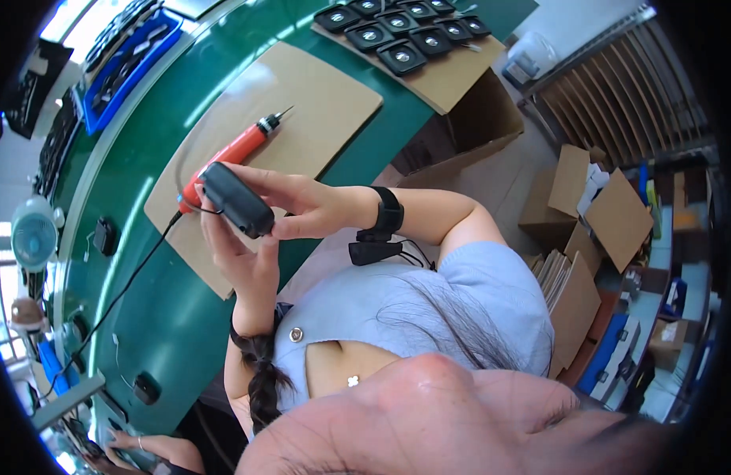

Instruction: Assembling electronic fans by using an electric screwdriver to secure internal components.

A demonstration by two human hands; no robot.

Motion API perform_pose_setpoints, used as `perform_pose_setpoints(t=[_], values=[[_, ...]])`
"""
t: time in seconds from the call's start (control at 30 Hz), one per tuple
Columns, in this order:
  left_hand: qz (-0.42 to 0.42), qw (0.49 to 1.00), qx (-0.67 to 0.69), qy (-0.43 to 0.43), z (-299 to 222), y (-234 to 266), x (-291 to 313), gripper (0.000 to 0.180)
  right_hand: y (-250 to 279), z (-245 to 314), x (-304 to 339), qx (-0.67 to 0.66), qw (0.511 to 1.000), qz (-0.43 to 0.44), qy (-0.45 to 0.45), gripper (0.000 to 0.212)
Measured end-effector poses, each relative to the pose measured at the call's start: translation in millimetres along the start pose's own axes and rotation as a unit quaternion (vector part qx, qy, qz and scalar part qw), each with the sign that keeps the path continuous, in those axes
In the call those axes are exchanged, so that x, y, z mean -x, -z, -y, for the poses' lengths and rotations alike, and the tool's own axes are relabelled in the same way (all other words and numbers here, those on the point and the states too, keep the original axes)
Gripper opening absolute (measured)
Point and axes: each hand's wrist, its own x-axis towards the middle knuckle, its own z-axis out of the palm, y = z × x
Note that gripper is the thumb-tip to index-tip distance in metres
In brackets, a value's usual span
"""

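Both hands hold up a small black plastic case [237,199] with rounded edges above the bench. My left hand [243,265] supports it from below and the near side, fingers wrapped against it. From the right, my right hand [306,207] grips it, fingers along its top edge and thumb at its lower end. A thin dark cable shows beside the case. Just behind it lies a red electric screwdriver [243,149], its bit pointing to the far right and its black cord running left. Under the screwdriver is a brown cardboard sheet [302,87].
Several black square units [401,57] rest on another cardboard sheet at the far right. A blue tray [136,67] of dark parts stands far left. Single black units [104,236] with leads lie on the green bench [156,305]. A co-worker's hand [126,440] shows lower left. Open cartons [619,210] stand right.
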Motion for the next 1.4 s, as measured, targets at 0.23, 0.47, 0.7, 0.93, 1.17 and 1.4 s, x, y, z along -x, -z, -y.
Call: perform_pose_setpoints(t=[0.23,0.47,0.7,0.93,1.17,1.4], values=[[0.220,0.948,-0.218,-0.072,-20.2,-41.6,-17.3,0.062,56.2,28.6,49.9,0.197,0.955,-0.220,0.039,0.073],[0.221,0.945,-0.243,-0.009,-14.9,-18.5,-7.4,0.038,249.3,153.1,108.1,0.498,0.595,-0.596,0.207,0.045],[0.215,0.945,-0.245,0.015,-12.8,-6.6,2.2,0.034,381.1,156.3,179.8,0.728,0.342,-0.587,-0.092,0.064],[0.202,0.949,-0.237,0.056,-5.6,-4.5,4.9,0.032,406.4,161.8,186.3,0.774,0.393,-0.482,-0.121,0.065],[0.207,0.944,-0.244,0.078,-1.9,-10.9,0.7,0.032,424.1,163.8,193.2,0.795,0.439,-0.404,-0.109,0.062],[0.218,0.940,-0.259,0.051,0.4,-9.8,-3.5,0.032,434.1,155.4,190.9,0.809,0.460,-0.359,-0.073,0.050]])
